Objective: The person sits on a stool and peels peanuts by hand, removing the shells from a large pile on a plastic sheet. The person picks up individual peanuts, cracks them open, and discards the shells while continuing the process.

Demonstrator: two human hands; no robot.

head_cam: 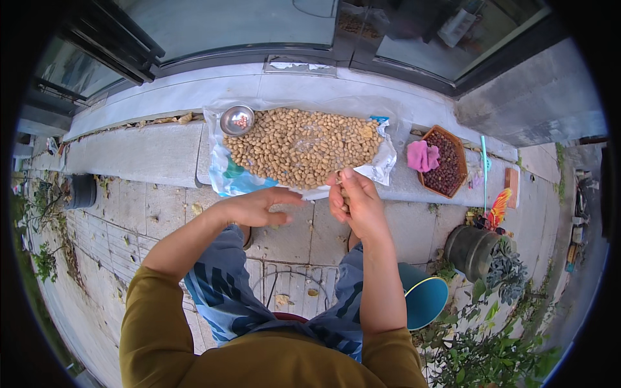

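A wide pile of unshelled peanuts point(301, 145) lies on a plastic sheet point(220, 167) on a stone step before me. My right hand point(356, 199) is closed around several peanuts point(345, 199) at the pile's near right edge, with one between thumb and forefinger. My left hand point(264, 206) hovers just in front of the sheet, thumb and fingers apart, with nothing seen in it. At the sheet's back left corner stands a small metal bowl point(237, 121) holding some reddish shelled kernels point(241, 121).
To the right, a woven basket point(462, 167) holds dark reddish fruits or nuts, with a pink cloth point(422, 156) over its left rim. A brick point(511, 187) lies farther right. A teal bucket point(427, 303) is beside my right forearm, near a potted plant point(468, 252). Glass doors stand behind the step.
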